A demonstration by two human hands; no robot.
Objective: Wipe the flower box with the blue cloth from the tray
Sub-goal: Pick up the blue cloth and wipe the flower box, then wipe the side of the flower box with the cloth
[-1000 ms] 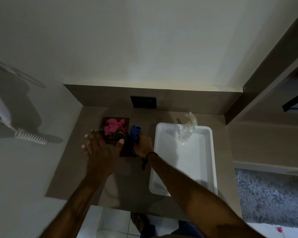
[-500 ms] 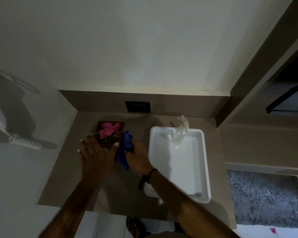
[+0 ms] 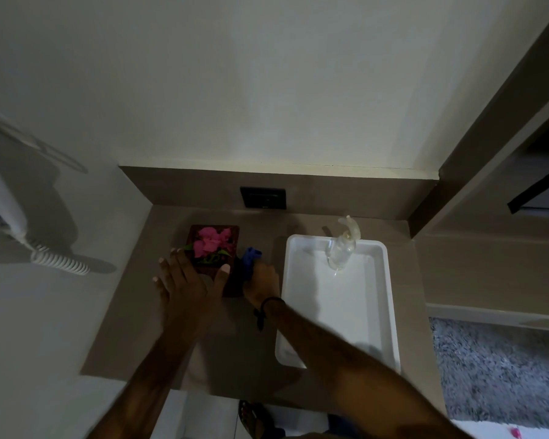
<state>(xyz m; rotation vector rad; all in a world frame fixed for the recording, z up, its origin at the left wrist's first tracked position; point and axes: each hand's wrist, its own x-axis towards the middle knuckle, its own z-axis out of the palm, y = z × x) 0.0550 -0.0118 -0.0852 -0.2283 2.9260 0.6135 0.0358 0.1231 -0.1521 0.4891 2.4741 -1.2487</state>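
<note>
A dark brown flower box (image 3: pixel 232 285) with pink flowers (image 3: pixel 211 241) and green leaves stands on the grey-brown counter, left of the white tray (image 3: pixel 390 299). My left hand (image 3: pixel 187 283) rests spread over the box's near left part, thumb on its front rim. My right hand (image 3: pixel 262 283) presses the bunched blue cloth (image 3: pixel 249 261) against the box's right side. The cloth sticks up above my fingers.
A clear spray bottle (image 3: pixel 343 245) stands at the far end of the tray. A black wall socket (image 3: pixel 263 198) sits on the backsplash. A white wall phone with coiled cord (image 3: pixel 61 263) hangs at left. Grey rug (image 3: pixel 501 369) lies at right.
My right hand with the cloth slid toward me along the box's right side, then back up it. My left hand stayed on the box.
</note>
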